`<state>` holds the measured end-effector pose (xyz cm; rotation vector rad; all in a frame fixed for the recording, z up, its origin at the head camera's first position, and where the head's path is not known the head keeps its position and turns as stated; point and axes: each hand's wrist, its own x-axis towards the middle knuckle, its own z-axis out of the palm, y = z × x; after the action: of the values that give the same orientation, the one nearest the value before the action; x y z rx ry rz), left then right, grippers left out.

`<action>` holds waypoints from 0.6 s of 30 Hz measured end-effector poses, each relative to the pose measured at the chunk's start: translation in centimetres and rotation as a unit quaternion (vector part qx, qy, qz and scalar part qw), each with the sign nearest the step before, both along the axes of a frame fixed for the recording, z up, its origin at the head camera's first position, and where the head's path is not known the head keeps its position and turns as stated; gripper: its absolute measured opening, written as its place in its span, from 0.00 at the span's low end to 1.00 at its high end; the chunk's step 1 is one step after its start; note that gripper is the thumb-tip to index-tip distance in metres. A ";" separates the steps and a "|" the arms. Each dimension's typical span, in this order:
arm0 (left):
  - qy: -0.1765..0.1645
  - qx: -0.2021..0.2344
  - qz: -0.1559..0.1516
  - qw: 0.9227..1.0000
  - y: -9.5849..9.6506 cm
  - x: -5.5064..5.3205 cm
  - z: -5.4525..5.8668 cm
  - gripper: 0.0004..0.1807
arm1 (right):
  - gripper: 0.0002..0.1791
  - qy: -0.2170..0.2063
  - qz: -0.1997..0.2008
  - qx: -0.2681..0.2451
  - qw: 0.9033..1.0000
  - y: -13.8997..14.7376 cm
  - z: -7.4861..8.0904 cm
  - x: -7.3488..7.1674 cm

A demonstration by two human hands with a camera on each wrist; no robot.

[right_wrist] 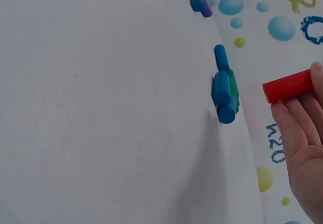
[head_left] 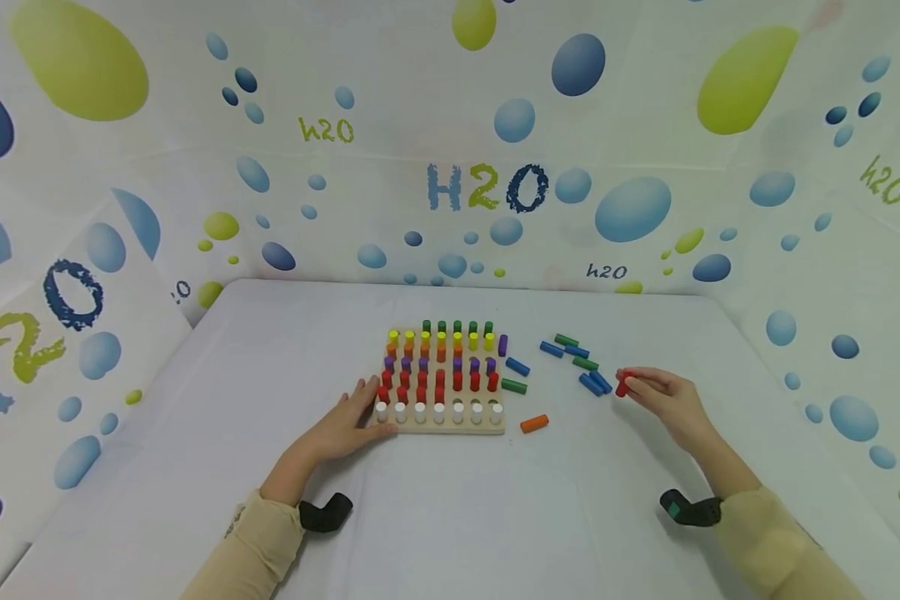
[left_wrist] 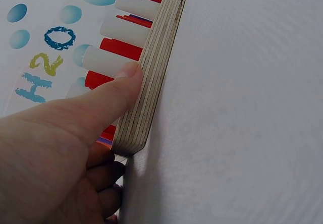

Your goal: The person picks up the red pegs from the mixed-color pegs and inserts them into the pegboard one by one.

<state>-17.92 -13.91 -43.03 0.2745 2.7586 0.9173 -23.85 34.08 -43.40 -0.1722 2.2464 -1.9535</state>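
Note:
My left hand (head_left: 348, 423) grips the near left corner of a wooden pegboard (head_left: 450, 430). In the left wrist view its thumb lies along the layered front edge, the other fingers curled at the left side. Rows of white, red, purple, orange, yellow and green pegs stand upright in the board, with a few bare holes among them. Off to the right, my right hand (head_left: 666, 400) pinches a red peg (right_wrist: 288, 86) between thumb and fingers. In the right wrist view this peg lies lengthwise across the fingertips, one end sticking out.
Between board and right hand lie several loose blue pegs (head_left: 590, 384) and green pegs (head_left: 585, 364). Close to the board's right side are a purple peg (head_left: 503, 345), a blue peg (head_left: 517, 367) and a green peg (head_left: 513, 387). An orange peg (head_left: 534, 423) lies nearer me on the white tablecloth.

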 end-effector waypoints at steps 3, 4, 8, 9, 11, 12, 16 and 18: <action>0.000 0.002 0.001 1.000 -0.1 0.0 0.0 0.52 | 0.21 -0.010 0.006 -0.034 0.999 -0.9 0.4 -0.3; -0.001 0.003 0.002 1.000 -0.1 0.0 0.0 0.52 | 0.19 -0.013 0.008 -0.045 0.999 -1.2 0.5 -0.3; -0.004 0.004 0.003 1.000 -0.2 0.0 -0.1 0.53 | 0.16 -0.013 0.021 -0.066 0.997 -2.5 0.8 -0.6; -0.003 0.004 0.002 1.000 -0.2 0.0 -0.2 0.53 | 0.17 -0.011 0.025 -0.063 0.998 -2.7 0.9 -0.6; -0.004 0.004 0.001 1.000 -0.2 0.0 -0.2 0.53 | 0.18 -0.008 0.028 -0.050 0.998 -3.3 1.0 -0.7; -0.005 0.004 0.002 1.000 -0.2 0.0 -0.2 0.53 | 0.20 -0.006 0.028 -0.043 0.999 -3.6 1.0 -0.8; -0.005 0.005 0.002 1.000 -0.1 0.0 -0.2 0.53 | 0.26 -0.007 0.032 -0.012 0.999 -4.9 1.2 -1.1; -0.005 0.006 0.004 1.000 -0.1 0.0 -0.1 0.53 | 0.28 -0.004 0.036 0.000 0.999 -5.5 1.3 -1.3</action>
<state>-17.94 -13.97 -43.10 0.2611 2.7474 0.9348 -25.11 28.61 -42.07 -0.2410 2.2048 -1.9143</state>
